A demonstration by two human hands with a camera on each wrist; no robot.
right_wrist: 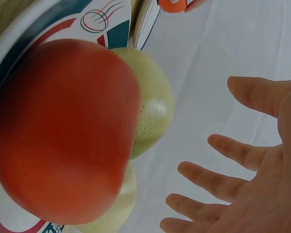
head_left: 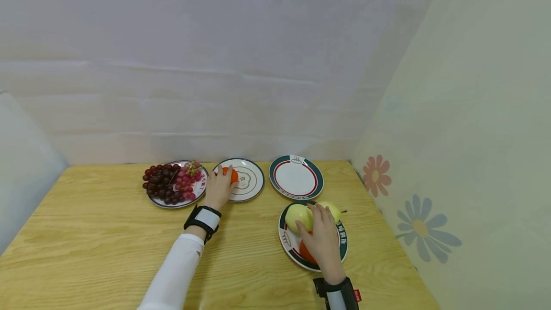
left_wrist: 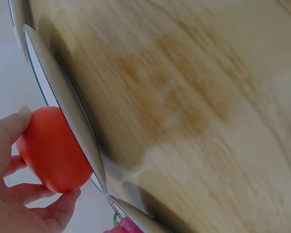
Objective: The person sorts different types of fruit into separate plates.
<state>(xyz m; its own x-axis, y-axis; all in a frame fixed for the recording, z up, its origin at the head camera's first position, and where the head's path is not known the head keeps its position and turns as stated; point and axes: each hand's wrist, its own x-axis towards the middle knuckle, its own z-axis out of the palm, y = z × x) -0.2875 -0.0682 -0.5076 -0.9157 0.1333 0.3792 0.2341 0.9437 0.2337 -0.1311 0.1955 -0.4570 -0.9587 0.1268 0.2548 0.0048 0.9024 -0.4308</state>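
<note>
My left hand [head_left: 218, 189] grips an orange-red tomato [left_wrist: 53, 150] between thumb and fingers. That tomato is at the left part of a small white plate [head_left: 254, 178] with a dark rim, and in the left wrist view it appears to touch the plate. My right hand [head_left: 324, 240], fingers spread and holding nothing, hovers over a green-rimmed plate [head_left: 284, 245] at the front right. On this plate lie a red tomato [right_wrist: 63, 131], partly covered by the hand in the head view, and two yellow-green pears, one at left [head_left: 297, 216] and one at right [head_left: 334, 210].
A plate of dark and red grapes [head_left: 170, 185] stands left of the small plate. Another green-rimmed plate [head_left: 297, 178], bare, is at the back right. White cloth [head_left: 215, 85] hangs behind the wooden table [head_left: 107, 238]; a flower-patterned panel [head_left: 465, 157] borders its right side.
</note>
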